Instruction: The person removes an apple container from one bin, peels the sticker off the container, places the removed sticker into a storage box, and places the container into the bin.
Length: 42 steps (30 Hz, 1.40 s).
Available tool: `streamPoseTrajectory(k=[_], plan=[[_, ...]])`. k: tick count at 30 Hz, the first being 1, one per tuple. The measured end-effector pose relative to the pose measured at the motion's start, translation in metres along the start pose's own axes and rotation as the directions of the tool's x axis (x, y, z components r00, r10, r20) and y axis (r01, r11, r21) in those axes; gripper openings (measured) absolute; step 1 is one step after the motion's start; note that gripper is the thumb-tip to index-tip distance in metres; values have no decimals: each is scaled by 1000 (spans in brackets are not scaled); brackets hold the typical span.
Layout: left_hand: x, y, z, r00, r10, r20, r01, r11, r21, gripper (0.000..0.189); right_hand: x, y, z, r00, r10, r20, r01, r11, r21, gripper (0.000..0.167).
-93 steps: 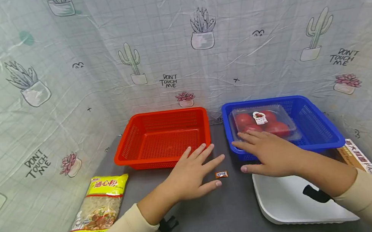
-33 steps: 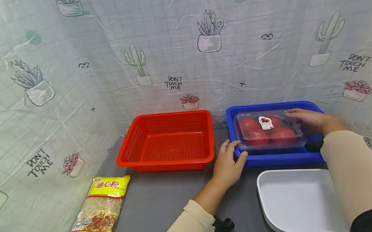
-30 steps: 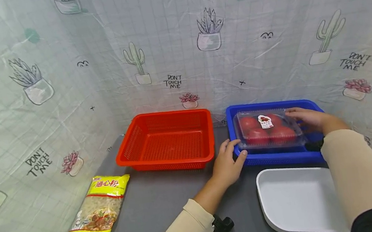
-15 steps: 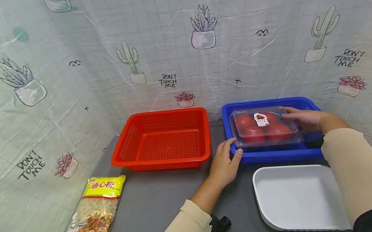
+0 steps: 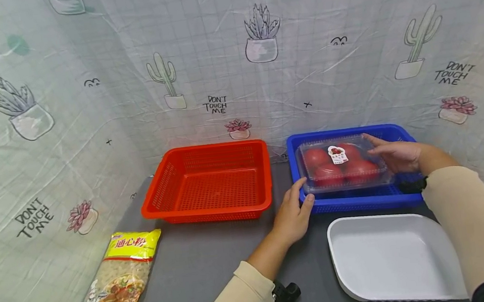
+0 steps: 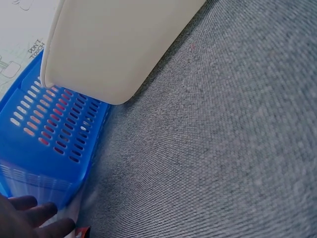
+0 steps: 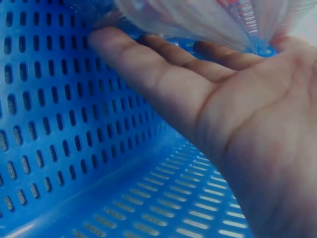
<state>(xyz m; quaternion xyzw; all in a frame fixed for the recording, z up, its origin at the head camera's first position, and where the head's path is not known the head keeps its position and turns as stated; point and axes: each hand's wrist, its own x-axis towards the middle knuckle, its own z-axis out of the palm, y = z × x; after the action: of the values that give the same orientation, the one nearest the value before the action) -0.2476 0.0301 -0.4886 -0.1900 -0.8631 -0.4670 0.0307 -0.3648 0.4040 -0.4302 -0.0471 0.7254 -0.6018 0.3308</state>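
Note:
Red tomatoes (image 5: 327, 175) lie in a clear plastic box (image 5: 384, 180) with a white label, inside the blue basket (image 5: 355, 204). My right hand (image 5: 399, 155) holds the box by its right end. In the right wrist view its fingers (image 7: 148, 69) reach under the clear plastic, palm upward, with the thumb at the box's edge. At the basket's near left corner, my left hand (image 5: 291, 215) grips the rim, thumb along the front wall. Only a few of its fingers (image 6: 37, 213) show in the left wrist view.
A red basket (image 5: 213, 214) stands to the left. A yellow-ended bag of macaroni (image 5: 122, 279) lies at the far left. A white tray (image 5: 393, 258) sits in front of the blue basket, partly under the right sleeve. A patterned curtain (image 5: 212, 49) hangs behind.
Both spread hands have gone from above the table to the blue basket: the left to its corner, the right onto the box. The box's right end has risen slightly. A small candy is now covered.

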Motion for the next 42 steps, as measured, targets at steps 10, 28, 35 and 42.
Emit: streamPoseTrajectory(k=[10, 28, 35, 42], plan=[[-2, 2, -4, 1000, -2, 25, 2, 1000, 5, 56, -10, -7, 4, 993, -119, -27, 119, 993, -9, 80], [-8, 2, -8, 1000, -8, 18, 7, 998, 67, 55, -8, -29, 7, 968, -152, -199, 131, 985, -115, 74], [-8, 1, -9, 1000, -11, 6, 10, 997, 81, 55, -15, -40, 8, 941, -199, -273, 167, 977, -135, 70], [-4, 3, -5, 1000, 1, 20, -3, 997, 75, 57, -49, -50, -5, 904, -267, -334, 269, 962, -42, 66]])
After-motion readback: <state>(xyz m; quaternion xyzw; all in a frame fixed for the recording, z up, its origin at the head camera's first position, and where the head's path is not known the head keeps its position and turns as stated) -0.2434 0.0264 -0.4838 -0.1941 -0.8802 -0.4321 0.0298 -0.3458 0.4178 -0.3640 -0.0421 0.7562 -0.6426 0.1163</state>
